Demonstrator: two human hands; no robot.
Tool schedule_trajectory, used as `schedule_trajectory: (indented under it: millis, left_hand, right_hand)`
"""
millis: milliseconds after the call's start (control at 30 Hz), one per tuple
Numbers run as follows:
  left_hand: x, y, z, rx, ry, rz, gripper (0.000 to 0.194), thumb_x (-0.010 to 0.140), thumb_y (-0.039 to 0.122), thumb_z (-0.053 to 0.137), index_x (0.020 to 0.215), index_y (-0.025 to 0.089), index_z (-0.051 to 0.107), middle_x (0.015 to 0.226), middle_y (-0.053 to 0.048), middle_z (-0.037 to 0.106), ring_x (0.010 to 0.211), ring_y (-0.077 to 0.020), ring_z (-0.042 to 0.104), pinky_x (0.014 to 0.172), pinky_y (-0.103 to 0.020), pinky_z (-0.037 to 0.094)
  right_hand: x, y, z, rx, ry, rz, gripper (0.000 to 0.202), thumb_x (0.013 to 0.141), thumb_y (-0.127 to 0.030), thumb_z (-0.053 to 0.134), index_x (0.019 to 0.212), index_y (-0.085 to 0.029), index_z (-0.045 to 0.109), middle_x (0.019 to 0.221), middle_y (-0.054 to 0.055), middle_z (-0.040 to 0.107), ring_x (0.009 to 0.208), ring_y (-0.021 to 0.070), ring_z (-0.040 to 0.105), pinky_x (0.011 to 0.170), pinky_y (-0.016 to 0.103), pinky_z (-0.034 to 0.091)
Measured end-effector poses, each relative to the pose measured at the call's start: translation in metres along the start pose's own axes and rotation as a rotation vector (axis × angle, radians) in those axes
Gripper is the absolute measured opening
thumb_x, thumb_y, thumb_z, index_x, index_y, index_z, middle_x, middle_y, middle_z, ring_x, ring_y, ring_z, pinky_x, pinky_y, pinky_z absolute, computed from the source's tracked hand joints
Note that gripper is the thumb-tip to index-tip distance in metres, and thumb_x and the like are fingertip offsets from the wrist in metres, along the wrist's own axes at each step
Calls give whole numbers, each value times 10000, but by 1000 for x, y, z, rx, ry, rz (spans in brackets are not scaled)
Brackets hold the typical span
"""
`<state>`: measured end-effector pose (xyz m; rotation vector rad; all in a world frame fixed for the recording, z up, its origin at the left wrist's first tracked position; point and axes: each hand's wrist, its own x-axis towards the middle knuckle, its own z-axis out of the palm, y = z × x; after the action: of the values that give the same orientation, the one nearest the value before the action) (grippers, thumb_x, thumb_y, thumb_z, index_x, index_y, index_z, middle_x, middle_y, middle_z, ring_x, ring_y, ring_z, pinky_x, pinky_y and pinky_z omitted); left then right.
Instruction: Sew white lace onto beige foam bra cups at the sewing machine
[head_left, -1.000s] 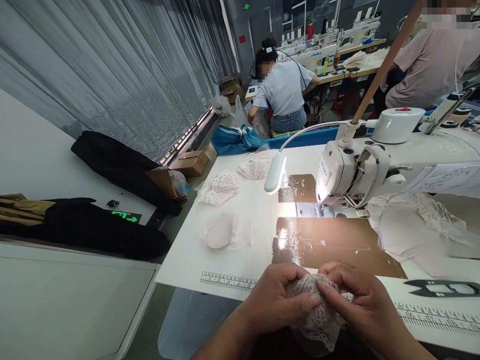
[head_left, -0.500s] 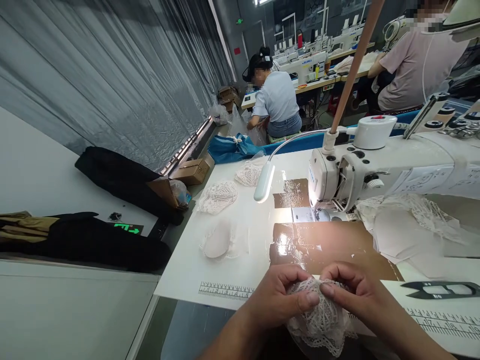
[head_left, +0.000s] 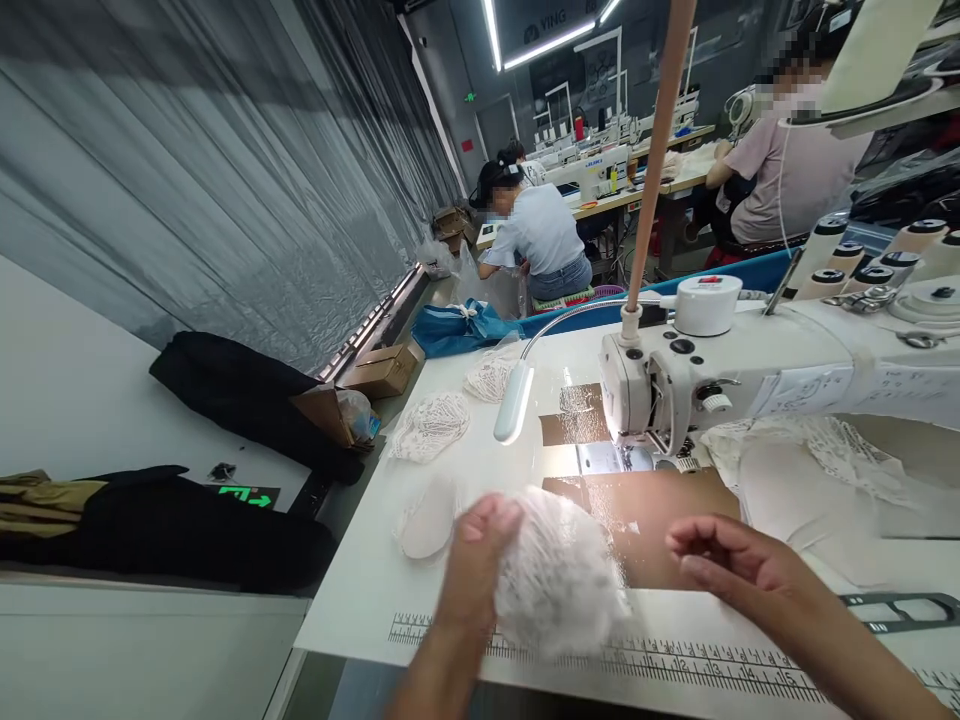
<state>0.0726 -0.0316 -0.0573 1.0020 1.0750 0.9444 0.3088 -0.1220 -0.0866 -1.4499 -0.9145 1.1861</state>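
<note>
My left fingers are clamped on the lace at its left edge, over the front of the desk; blurred, contact unclear. My right fingers are apart, holding nothing, near the snips. Risks, judged: one-sided grip could let the lace fold or slip; its open mesh could snag on the brown sheet's edge.

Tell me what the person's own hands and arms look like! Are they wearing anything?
The left hand and right hand are bare, with no gloves. No sleeves, watch or bracelet show on the forearms as far as the picture reaches. The left hand is blurred, so a small ring there could be missed.
</note>
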Motion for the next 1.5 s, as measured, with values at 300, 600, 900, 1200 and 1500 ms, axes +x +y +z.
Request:
schedule_trajectory:
  millis: [300,600,900,1200,1500]
  left_hand:
    - [58,-31,66,1062,-239,684,279,874,168,490,607,179,570,621,-29,489,714,-203,538,742,-361,411]
    - [36,-38,83,1459,-502,643,130,834,228,532,755,155,605,723,-79,581,756,-254,553,698,-388,463]
    - [65,-38,64,1267,-531,743,234,906,190,455,995,157,669,1153,-77,655,863,-211,564,775,-331,512]
    - [97,-39,60,1266,-621,910,306,882,170,474,1146,145,627,1156,-107,666,916,-236,598,814,-378,504]
    - [107,-47,54,1222,-627,957,334,852,162,495,1160,143,621,1157,-99,667,875,-228,599,785,-364,487]
  right_hand:
    - [42,-3,-34,-556,-83,-273,259,859,-410,523,968,-255,700,984,57,704,889,260,633,753,366,503]
    - [61,19,-1,-1178,-133,-604,262,837,-92,412,827,-199,651,847,51,639,753,183,590,624,282,455]
    - [62,39,1,-1335,28,-729,439,716,35,460,1039,-168,678,916,78,679,768,241,609,610,343,464]
    - [72,29,12,-1472,196,-724,566,625,77,450,1036,-213,709,878,36,701,429,118,429,422,280,339]
    - [73,33,8,-1432,156,-695,597,666,42,424,1142,-216,674,896,50,683,471,123,486,435,262,346]
